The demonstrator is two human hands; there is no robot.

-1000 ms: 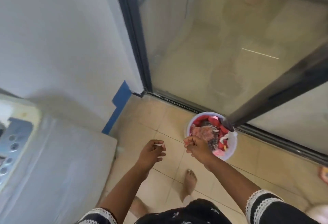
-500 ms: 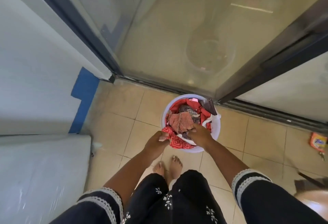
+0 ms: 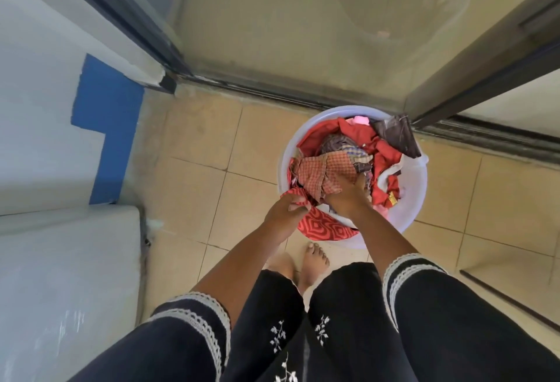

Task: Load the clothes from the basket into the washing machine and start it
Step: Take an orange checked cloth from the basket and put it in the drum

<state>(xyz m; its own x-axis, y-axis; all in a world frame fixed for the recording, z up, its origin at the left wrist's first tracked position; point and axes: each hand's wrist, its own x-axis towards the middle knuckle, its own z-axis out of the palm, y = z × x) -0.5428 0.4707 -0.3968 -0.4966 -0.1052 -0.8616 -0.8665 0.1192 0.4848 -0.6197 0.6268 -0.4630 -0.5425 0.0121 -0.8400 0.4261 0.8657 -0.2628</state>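
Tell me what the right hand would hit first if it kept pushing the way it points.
The right hand already grips the orange checked cloth. Pushing further likely meets the purple-brown patterned garment beneath, inside the white plastic basket; depth unclear.

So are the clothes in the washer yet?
Not yet. The basket is full. The left hand grips a red patterned cloth and the right hand holds a checked cloth. Loading and starting the washing machine are left.

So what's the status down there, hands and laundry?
Left hand gripping red patterned cloth at basket rim. Right hand grasping checked cloth. Clothes not yet lifted out. Nothing blocking.
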